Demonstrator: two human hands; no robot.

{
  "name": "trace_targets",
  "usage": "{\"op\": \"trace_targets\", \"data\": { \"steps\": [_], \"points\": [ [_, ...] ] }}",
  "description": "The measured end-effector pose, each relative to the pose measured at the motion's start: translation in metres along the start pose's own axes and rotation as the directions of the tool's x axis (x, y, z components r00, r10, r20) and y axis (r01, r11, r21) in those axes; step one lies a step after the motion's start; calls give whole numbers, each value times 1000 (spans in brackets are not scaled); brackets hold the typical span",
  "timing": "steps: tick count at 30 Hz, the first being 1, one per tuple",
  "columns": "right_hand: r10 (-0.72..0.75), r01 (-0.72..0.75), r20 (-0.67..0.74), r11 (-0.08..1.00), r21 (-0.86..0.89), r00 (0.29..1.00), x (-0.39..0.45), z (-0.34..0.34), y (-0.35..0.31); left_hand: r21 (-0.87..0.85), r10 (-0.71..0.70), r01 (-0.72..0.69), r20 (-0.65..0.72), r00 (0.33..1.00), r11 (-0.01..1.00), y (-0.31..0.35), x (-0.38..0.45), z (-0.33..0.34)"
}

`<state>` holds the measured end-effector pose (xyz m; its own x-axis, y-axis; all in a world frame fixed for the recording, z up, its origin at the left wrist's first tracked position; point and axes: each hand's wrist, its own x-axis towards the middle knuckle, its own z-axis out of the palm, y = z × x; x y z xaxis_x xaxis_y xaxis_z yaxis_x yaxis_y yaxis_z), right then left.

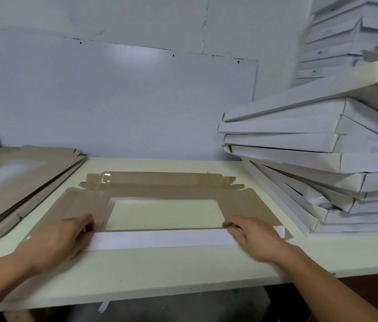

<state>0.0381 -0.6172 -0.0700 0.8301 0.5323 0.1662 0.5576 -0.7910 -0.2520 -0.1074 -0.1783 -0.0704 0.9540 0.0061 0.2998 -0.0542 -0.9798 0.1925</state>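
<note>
The flat brown cardboard box blank (85, 205) with a window cut-out lies mid-table, its white-faced near flap (160, 239) folded back over it. The left hand (64, 238) and right hand (255, 238) each have their grip curled on one end of the flap, probably to crease it evenly. Spare brown blanks (20, 182) lie left. A leaning stack of white flat boxes (299, 154) crowds the pale table (183, 270) on the right.

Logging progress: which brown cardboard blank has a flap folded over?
The lone middle blank: its near flap, gripped by the left hand and right hand, is turned over, white side up. Blanks in the left pile lie unfolded.
</note>
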Motion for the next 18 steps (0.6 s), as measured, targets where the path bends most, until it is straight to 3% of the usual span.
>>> {"op": "trace_targets", "data": {
  "steps": [3,5,9,11,14,18],
  "points": [
    [4,-2,54,999,-46,999,12,8,-20,116,-6,3,28,1000,993,31,8,10],
    [-45,56,125,995,-84,991,19,19,-43,106,130,-131,10,991,986,54,13,26],
    [-113,143,329,987,-70,937,30,51,-95,-5,172,-182,352,920,983,101,17,55],
    [-124,153,346,986,-58,930,34,58,-102,10,160,-180,414,896,984,109,20,58],
    [-77,109,347,991,-74,935,33,52,-81,46,118,-158,470,875,986,96,18,48],
    [112,-68,318,987,-149,941,19,29,-14,134,6,-77,463,886,988,42,4,30]
  ]
}}
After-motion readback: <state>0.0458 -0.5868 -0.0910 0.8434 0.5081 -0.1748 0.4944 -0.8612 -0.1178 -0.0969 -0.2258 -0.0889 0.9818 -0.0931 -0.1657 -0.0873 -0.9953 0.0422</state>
